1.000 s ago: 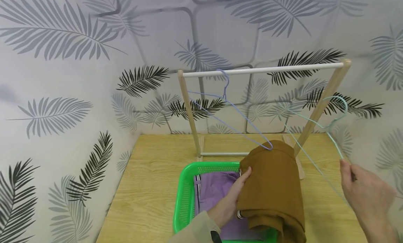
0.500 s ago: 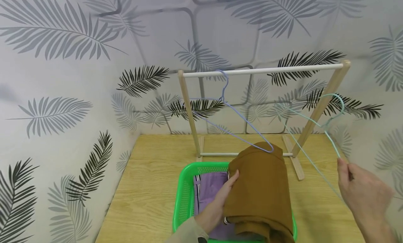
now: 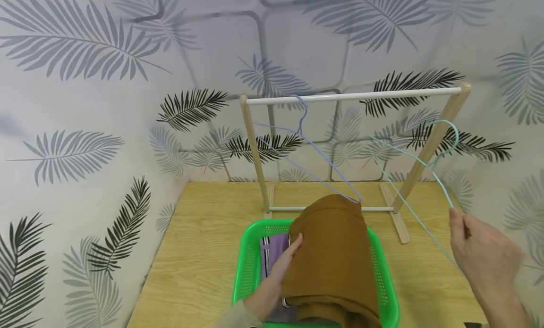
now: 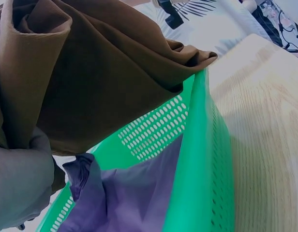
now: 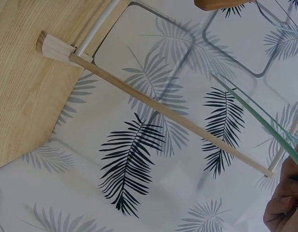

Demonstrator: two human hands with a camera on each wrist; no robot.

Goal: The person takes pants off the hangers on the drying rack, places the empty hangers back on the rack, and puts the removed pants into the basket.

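Observation:
My left hand [image 3: 272, 283] holds a bulky folded brown garment [image 3: 331, 257] above the green basket [image 3: 384, 276], thumb lying along its left side. The other left fingers are hidden beneath the cloth. A black-and-white striped edge peeks out by that hand. Off to the right, my right hand [image 3: 488, 252] pinches a mint-green wire hanger [image 3: 443, 186] by one arm, hook upward. Folded purple clothing [image 4: 134, 193] lies inside the basket, partly covered in the head view. A blue wire hanger [image 3: 300, 131] hangs from the rack's rail, its lower right corner against the brown garment's far end.
Behind the basket stands a small rack with a white rail [image 3: 374, 95] and wooden posts [image 3: 255, 158]. Its wooden foot [image 3: 395, 214] rests on the wooden table [image 3: 191, 252]. Leaf-patterned wall covering [image 3: 127, 130] closes off the back and sides.
The brown garment and my left hand have moved left, further over the basket, uncovering its right rim. My right hand has shifted slightly left with the mint-green hanger. The blue hanger has swung a little.

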